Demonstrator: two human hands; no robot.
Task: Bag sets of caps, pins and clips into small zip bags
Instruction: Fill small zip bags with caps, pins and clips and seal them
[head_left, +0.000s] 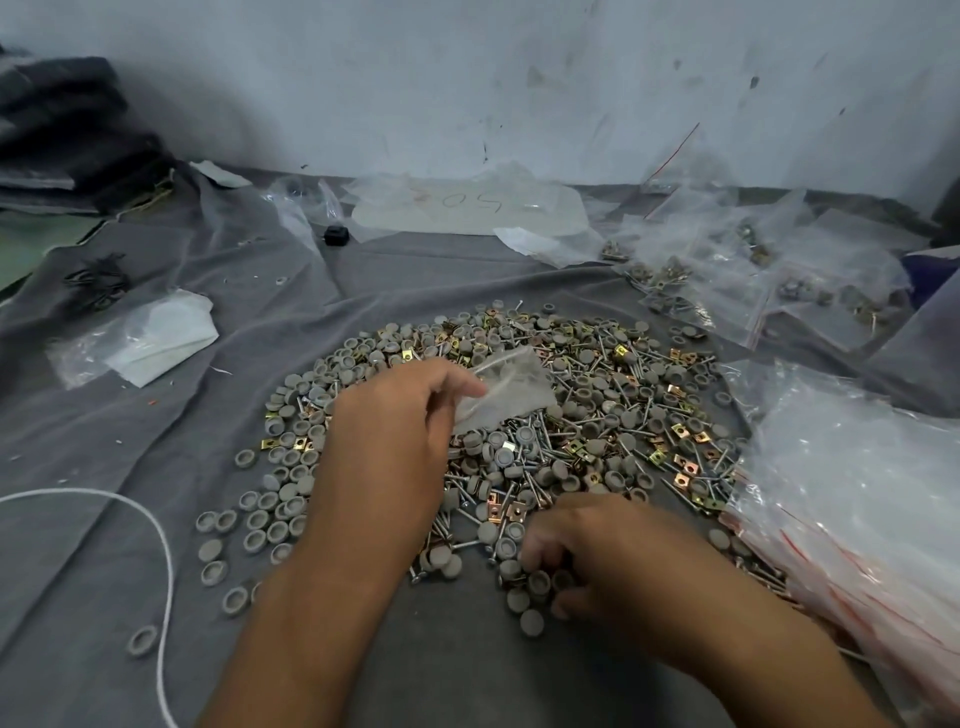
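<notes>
Your left hand (387, 441) pinches a small clear plastic zip bag (506, 392) between thumb and fingers, holding it just above the middle of the heap. Your right hand (597, 551) is curled down at the near edge of that heap, fingertips closed on a few round grey plastic caps (291, 519); exactly how many it grips you cannot tell. Thin silver metal pins (631, 387) and small square brass-coloured metal clips (680, 431) lie mixed among the caps, all spread on the wrinkled grey cloth (130, 415). At the right sits a stack of empty red-striped zip bags (857, 493); filled bags (727, 270) lie far right. A white cord (156, 540) curves at the near left.
</notes>
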